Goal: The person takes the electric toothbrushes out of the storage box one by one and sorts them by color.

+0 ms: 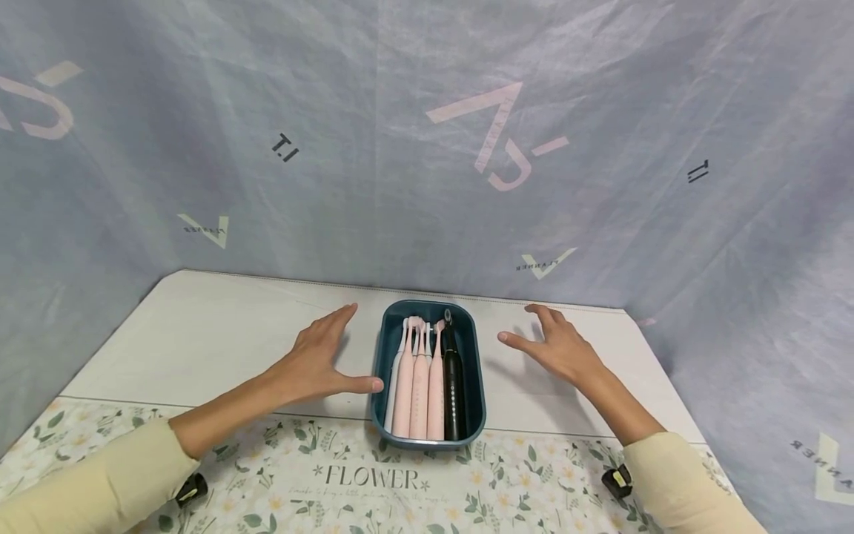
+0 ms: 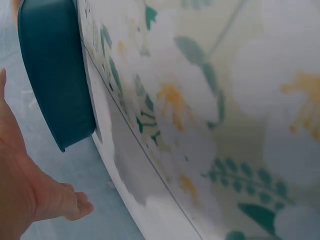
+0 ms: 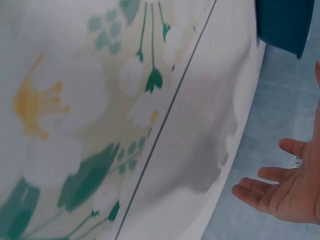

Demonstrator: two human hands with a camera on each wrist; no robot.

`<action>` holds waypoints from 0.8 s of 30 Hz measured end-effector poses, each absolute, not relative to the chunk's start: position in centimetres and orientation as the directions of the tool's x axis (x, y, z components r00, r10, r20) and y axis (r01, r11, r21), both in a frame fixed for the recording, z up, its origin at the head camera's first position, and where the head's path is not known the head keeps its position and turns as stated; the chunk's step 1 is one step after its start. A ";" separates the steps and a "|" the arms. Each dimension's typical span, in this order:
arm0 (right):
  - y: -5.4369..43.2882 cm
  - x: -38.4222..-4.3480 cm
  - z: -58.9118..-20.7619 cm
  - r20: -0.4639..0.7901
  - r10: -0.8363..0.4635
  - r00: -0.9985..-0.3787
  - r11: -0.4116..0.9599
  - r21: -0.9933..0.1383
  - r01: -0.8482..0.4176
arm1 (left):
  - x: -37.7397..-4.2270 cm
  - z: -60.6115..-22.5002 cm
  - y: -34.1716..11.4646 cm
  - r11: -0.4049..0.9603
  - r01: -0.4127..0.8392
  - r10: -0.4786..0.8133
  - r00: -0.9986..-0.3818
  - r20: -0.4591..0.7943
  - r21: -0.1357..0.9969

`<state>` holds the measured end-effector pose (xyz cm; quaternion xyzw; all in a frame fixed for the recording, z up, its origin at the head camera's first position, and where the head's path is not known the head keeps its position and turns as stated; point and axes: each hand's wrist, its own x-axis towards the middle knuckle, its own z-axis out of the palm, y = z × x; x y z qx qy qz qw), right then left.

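A dark teal bin (image 1: 476,386) stands in front of me in the head view. Side by side in it lie several electric toothbrushes: pink ones (image 1: 419,404), a white one (image 1: 394,393) at the left and a black one (image 1: 454,397) at the right, heads toward the far end. My left hand (image 1: 319,365) is to the left of the bin, fingers spread, its thumb tip overlapping the bin's left rim in this view. To the right, apart from the bin, my right hand (image 1: 562,348) hovers with fingers parted and nothing in them. Both wrist views show the bin's outer wall beside empty-handed fingers.
The table has a white far strip (image 1: 253,319) and a floral cover (image 1: 534,475) with the word FLOWER nearer me. A grey-blue printed curtain (image 1: 373,222) hangs behind and at both sides. Small black devices (image 1: 617,481) show by my sleeves.
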<state>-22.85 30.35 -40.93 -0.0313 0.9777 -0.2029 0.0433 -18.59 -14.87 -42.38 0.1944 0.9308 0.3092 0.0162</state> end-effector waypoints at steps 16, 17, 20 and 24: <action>28.7 -22.8 -42.1 -0.026 -0.154 -0.988 0.858 -0.500 -0.121 | -18.0 -43.3 -12.7 0.684 0.404 0.426 -0.897 0.117 0.607; 28.6 -22.8 -42.1 -0.011 -0.161 -0.987 0.851 -0.509 -0.133 | -18.0 -43.3 -12.5 0.682 0.406 0.428 -0.896 0.117 0.609; 28.3 -22.9 -42.2 0.040 -0.187 -0.981 0.824 -0.537 -0.180 | -17.9 -43.4 -12.0 0.679 0.407 0.437 -0.893 0.110 0.610; 27.8 -23.0 -42.1 0.086 -0.210 -0.974 0.787 -0.576 -0.221 | -17.8 -43.4 -11.5 0.667 0.408 0.453 -0.886 0.096 0.623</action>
